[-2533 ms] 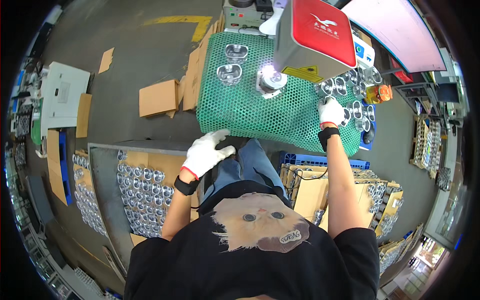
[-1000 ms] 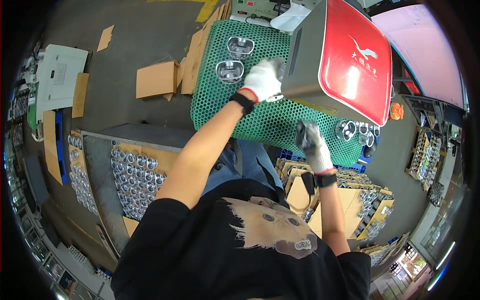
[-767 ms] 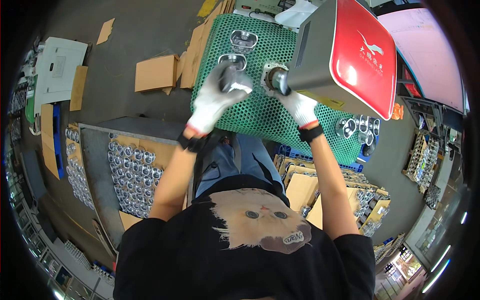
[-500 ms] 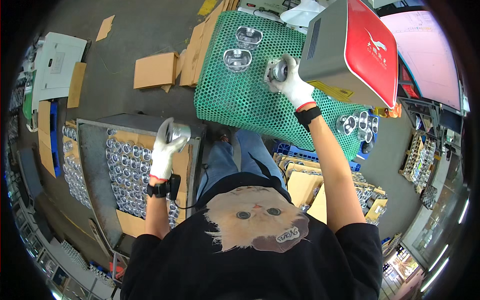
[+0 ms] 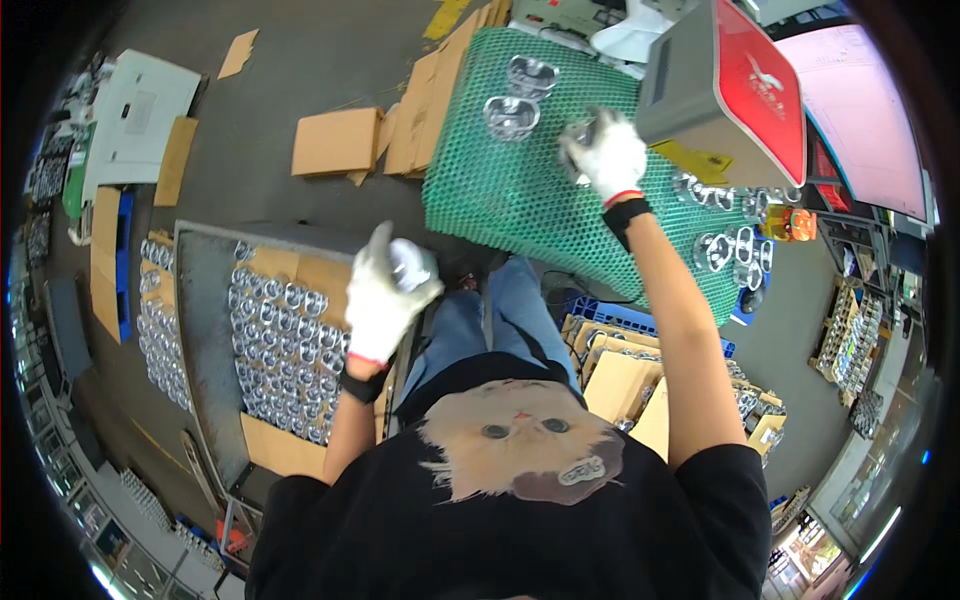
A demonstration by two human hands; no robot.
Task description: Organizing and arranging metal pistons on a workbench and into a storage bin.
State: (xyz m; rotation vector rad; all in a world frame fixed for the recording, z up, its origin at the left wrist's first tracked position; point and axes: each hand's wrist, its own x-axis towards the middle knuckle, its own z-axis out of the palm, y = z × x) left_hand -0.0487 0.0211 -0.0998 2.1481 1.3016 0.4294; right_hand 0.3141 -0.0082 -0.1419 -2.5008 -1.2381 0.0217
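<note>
My left hand point(image 5: 380, 305), in a white glove, is closed around a shiny metal piston point(image 5: 412, 266) in the air beside the near edge of the green mat. My gloved right hand point(image 5: 616, 158) is over the mat in front of the grey-and-red machine, its fingers closed on another piston point(image 5: 573, 148). Glove and blur partly cover that piston. To its left, two more pistons, one farther back point(image 5: 532, 76) and one nearer point(image 5: 511, 118), sit on the green perforated mat point(image 5: 490, 205).
The grey machine with a red panel point(image 5: 762, 85) stands at the mat's right, with several pistons point(image 5: 713, 250) in front of it. At left, a metal-walled bin point(image 5: 205, 350) holds rows of pistons on cardboard. A cardboard box point(image 5: 335, 141) lies on the floor.
My left hand has moved right, away from the bin and toward the mat, carrying its piston. My right hand stays in about the same place at its piston. The whole view has shifted slightly.
</note>
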